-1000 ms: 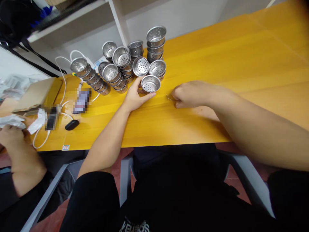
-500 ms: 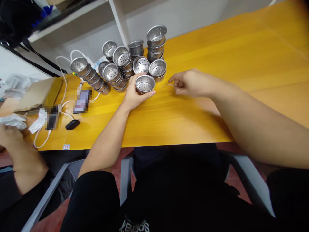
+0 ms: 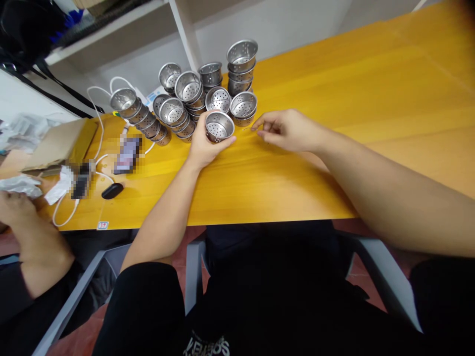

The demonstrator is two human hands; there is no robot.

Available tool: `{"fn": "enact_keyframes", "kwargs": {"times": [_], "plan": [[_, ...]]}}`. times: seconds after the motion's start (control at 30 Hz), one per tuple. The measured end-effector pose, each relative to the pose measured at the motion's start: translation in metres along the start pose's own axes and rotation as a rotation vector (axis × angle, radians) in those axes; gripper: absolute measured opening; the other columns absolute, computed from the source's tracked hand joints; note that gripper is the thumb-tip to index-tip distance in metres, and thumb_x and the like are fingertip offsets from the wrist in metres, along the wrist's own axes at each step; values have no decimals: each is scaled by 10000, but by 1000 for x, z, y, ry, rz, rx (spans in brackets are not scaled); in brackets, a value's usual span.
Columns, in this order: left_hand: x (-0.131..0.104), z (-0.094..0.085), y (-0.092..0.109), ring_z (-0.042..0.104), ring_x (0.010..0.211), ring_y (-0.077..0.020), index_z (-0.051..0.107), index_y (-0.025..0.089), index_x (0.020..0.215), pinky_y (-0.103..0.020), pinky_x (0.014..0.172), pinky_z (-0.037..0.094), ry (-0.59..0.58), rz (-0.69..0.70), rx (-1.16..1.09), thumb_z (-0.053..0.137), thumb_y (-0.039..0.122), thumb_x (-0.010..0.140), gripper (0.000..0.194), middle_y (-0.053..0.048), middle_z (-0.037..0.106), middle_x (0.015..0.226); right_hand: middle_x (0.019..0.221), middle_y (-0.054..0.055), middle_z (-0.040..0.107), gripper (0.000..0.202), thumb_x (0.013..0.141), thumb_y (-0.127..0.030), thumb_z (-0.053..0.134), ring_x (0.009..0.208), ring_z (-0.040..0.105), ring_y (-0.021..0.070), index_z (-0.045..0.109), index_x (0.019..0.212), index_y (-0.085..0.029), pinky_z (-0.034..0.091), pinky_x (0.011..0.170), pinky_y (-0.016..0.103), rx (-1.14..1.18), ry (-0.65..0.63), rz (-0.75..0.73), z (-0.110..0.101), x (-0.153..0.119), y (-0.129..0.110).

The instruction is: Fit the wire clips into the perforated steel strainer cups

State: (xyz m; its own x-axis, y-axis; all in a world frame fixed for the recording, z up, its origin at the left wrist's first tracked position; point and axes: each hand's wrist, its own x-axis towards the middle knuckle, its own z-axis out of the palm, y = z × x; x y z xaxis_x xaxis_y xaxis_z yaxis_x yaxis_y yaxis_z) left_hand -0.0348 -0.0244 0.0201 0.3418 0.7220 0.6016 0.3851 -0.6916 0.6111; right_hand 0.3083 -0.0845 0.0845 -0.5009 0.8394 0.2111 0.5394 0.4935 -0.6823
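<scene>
My left hand is wrapped round a perforated metal cup, its thumb along the near right side. The cup tilts so that its open mouth faces me, showing the holes in its base. Just right of it, my right hand is pinched, with a thin, pale, curved strand sticking out from the fingertips towards the cup. Whether the strand is wire or thread I cannot tell. Behind the held cup, a short stack of similar cups stands closest to both hands.
Taller cup stacks crowd the back, and one leaning stack stands at left. Further left lie a phone, white cables, a black oval case and a cardboard box. Another person's arm rests at far left.
My left hand has shifted slightly left and tipped the cup further towards me. My right hand has moved left with the strand, its fingers reaching out a little more.
</scene>
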Motion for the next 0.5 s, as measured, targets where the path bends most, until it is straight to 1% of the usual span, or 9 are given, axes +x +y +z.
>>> {"fn": "enact_keyframes", "kwargs": {"times": [0.07, 0.13, 0.2, 0.27, 0.3, 0.4, 0.5], "plan": [[0, 4, -14, 726, 1668, -401, 506, 370, 1754, -617, 1495, 573, 2, 22, -24, 982, 925, 921, 1109, -123, 703, 1716, 846, 40, 713, 339, 1194, -553, 794, 716, 592, 227, 869, 1280, -234, 480, 716, 384, 72, 60, -60, 5, 2, 7], [0, 7, -25, 695, 1713, -398, 466, 399, 1797, -620, 1533, 535, -10, 51, -51, 933, 891, 991, 1053, -119, 674, 1758, 832, 39, 702, 370, 1197, -614, 841, 700, 565, 220, 858, 1195, -245, 452, 692, 390, 106, 103, -90, 8, 3, 13], [-1, 9, -31, 662, 1752, -403, 467, 423, 1815, -635, 1563, 498, -24, 67, -54, 935, 847, 1017, 1018, -110, 658, 1773, 817, 37, 686, 427, 1205, -674, 844, 691, 544, 216, 856, 1165, -249, 442, 680, 397, 109, 124, -99, 9, 4, 15], [-1, 10, -30, 652, 1754, -415, 510, 434, 1798, -658, 1557, 498, -21, 71, -48, 988, 843, 974, 1037, -103, 660, 1757, 795, 32, 667, 470, 1211, -714, 821, 678, 532, 214, 863, 1176, -248, 441, 675, 400, 112, 147, -103, 9, 4, 15], [-2, 9, -28, 668, 1730, -418, 540, 433, 1776, -668, 1535, 520, -12, 69, -47, 1017, 858, 937, 1054, -100, 667, 1734, 790, 30, 664, 487, 1209, -732, 815, 674, 532, 214, 869, 1194, -247, 444, 675, 400, 115, 160, -104, 9, 4, 15], [-2, 8, -19, 746, 1590, -400, 618, 414, 1695, -674, 1431, 609, 13, 55, -55, 1066, 920, 832, 1097, -96, 700, 1636, 802, 29, 685, 527, 1183, -775, 832, 678, 547, 218, 885, 1257, -256, 457, 672, 394, 128, 190, -108, 8, 4, 13], [-2, 8, -12, 784, 1478, -375, 664, 383, 1625, -656, 1351, 658, 30, 44, -55, 1077, 963, 773, 1110, -93, 718, 1552, 809, 34, 700, 538, 1175, -781, 840, 681, 551, 219, 892, 1268, -254, 458, 661, 391, 133, 201, -108, 9, 5, 14]]}}
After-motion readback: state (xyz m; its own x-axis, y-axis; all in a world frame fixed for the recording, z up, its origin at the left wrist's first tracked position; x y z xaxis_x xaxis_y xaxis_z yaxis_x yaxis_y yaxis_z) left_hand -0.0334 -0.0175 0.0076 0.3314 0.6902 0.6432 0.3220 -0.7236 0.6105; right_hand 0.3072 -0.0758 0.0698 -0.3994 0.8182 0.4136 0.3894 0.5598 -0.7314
